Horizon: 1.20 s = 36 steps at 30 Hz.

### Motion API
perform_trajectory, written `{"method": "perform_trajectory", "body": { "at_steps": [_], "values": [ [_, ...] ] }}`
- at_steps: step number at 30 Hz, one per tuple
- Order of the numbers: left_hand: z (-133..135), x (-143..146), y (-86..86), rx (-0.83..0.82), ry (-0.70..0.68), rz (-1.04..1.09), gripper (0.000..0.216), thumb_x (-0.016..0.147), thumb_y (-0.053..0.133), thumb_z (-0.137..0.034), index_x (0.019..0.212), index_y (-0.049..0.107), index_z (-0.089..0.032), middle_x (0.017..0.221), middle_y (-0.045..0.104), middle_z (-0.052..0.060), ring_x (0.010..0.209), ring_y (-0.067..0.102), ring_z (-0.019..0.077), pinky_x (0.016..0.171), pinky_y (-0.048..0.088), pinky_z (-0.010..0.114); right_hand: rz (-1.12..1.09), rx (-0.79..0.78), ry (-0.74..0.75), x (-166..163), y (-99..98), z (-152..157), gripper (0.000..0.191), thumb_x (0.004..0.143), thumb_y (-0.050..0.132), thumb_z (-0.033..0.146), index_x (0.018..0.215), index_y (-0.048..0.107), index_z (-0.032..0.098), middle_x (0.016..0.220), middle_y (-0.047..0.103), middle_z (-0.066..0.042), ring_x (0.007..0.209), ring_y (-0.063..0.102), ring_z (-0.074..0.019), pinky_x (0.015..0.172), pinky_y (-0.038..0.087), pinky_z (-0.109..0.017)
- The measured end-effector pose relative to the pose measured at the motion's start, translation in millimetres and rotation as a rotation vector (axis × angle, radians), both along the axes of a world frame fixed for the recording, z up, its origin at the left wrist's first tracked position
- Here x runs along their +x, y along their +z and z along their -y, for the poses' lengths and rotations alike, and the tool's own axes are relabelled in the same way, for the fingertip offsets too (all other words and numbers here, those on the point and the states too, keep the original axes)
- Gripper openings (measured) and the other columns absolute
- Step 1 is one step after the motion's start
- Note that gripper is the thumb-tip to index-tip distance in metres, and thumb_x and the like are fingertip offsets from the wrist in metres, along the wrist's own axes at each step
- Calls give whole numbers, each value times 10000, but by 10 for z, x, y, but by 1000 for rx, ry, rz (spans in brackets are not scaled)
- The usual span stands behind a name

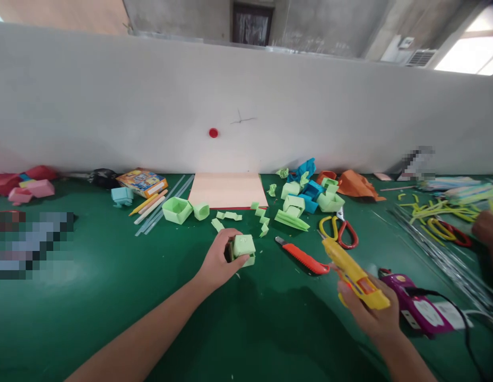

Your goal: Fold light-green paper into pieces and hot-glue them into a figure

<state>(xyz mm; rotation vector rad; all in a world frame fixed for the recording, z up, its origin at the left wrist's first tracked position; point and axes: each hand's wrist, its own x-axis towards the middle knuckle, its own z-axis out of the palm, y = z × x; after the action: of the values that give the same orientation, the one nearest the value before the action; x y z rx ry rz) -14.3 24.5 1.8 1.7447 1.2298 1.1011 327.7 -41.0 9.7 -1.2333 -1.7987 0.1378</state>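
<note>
My left hand (223,255) is closed around a small light-green folded paper box (244,246) above the green table. In my right hand (375,310) is a yellow hot glue gun (355,273), its nozzle pointing up and left. Between the hands lies a red utility knife (305,258) with its blade end towards the box. Scissors with one yellow and one red handle (347,233) lie just beyond the glue gun's nozzle. Light-green paper strips (229,216) and two open green paper pieces, one a hexagonal box (177,210), rest behind my left hand.
Green and blue folded papers (305,196) are heaped at the back right near orange paper (357,184). A purple power strip (419,307) with a black cord stands right of my right hand. Another person's hand (487,233) is at the right edge. A white partition (150,106) bounds the table's back.
</note>
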Motion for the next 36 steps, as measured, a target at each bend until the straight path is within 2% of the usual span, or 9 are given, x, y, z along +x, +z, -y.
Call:
{"method": "perform_trajectory", "body": {
  "at_steps": [4,8,17,21,24,28,31,36],
  "values": [
    [-6,9,7,-6,3,1,396,829,699,-291,1187,535,-245,1217,586,92,1018,634,246,828,547,391,229,-10,-29,134,-25,164,133,919,644,326,897,659,196,729,711,-78,561,646,-212,510,490,-322],
    [-7,17,15,-20,2,3,399,841,695,-312,1197,528,-246,1233,580,96,986,647,231,791,559,370,347,-65,-34,108,-100,282,216,943,619,380,994,676,178,768,742,-91,612,689,-231,543,510,-326],
    [-16,11,4,-37,-1,-11,412,848,702,-338,1210,526,-249,1213,599,97,994,659,245,763,562,358,423,-157,159,-247,-80,243,252,975,561,388,1025,676,169,752,715,-73,610,652,-208,577,453,-321],
    [-15,17,15,-42,0,-13,417,842,706,-326,1210,526,-248,1216,599,98,991,656,244,753,560,354,491,-208,33,-285,-86,168,337,982,528,458,1023,703,173,725,704,-70,620,654,-224,578,420,-322],
    [-11,21,24,-42,-4,-12,412,841,709,-323,1202,526,-245,1207,603,97,997,651,245,752,559,353,498,-328,-76,-295,-77,87,380,976,504,506,866,684,190,638,666,-48,543,613,-210,526,370,-307],
    [-4,20,30,-44,-1,-13,407,850,699,-324,1208,520,-249,1201,601,93,993,651,243,751,560,356,452,-506,-193,-321,-61,-32,506,958,468,589,590,472,240,474,530,-5,407,492,-167,451,268,-285],
    [-1,19,35,-42,-2,-12,407,851,704,-327,1208,524,-252,1199,604,93,1008,650,249,751,559,354,411,-562,-237,-326,-47,-103,549,939,453,630,546,376,255,460,517,-11,399,481,-164,436,250,-282],
    [-2,24,36,-35,-1,0,405,839,716,-328,1191,535,-243,1201,614,99,1000,653,253,743,556,352,365,-588,-311,-300,-24,-125,516,928,453,624,571,417,252,503,571,-26,437,515,-178,449,270,-279]
  ]
}}
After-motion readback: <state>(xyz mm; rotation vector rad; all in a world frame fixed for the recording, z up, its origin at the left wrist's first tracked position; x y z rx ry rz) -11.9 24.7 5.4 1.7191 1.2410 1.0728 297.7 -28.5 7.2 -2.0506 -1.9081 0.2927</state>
